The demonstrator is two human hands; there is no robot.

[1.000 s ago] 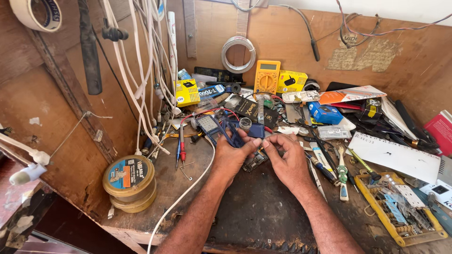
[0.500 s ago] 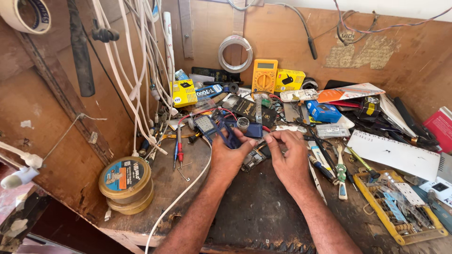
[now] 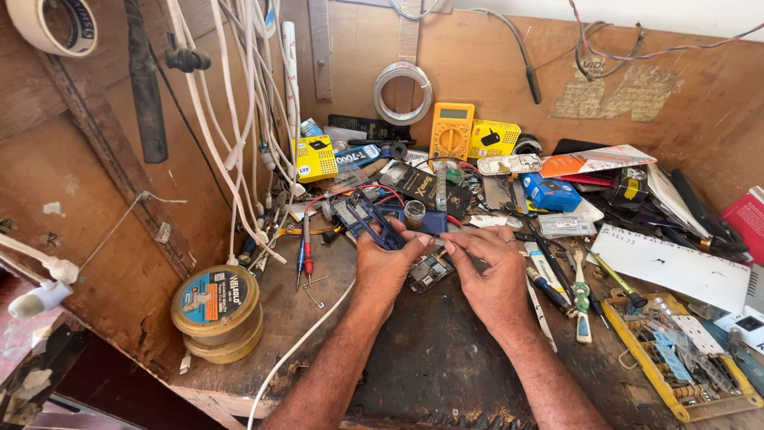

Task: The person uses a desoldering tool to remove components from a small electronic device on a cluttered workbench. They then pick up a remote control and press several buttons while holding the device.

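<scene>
- Pinching a small circuit board (image 3: 430, 272) between both hands at the front of the workbench (image 3: 446, 366); left hand (image 3: 383, 267) has fingertips closed on its upper edge, beside the blue board holder (image 3: 370, 219).
- Right hand (image 3: 493, 271) has thumb and forefinger together on the board's right side; whether they hold a fine tool, cannot tell.
- To do this well, judged: brace wrists on the bench, keep the board flat, apply light pressure only.
- Versus half a second earlier: hands and board sit in much the same place; only the framing shifts slightly.
- Yellow multimeter (image 3: 451, 131) stands behind, well apart.

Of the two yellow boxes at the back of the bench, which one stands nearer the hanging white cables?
The small yellow box on the left, right beside the white cables; the other yellow box sits right of the yellow multimeter.
</scene>
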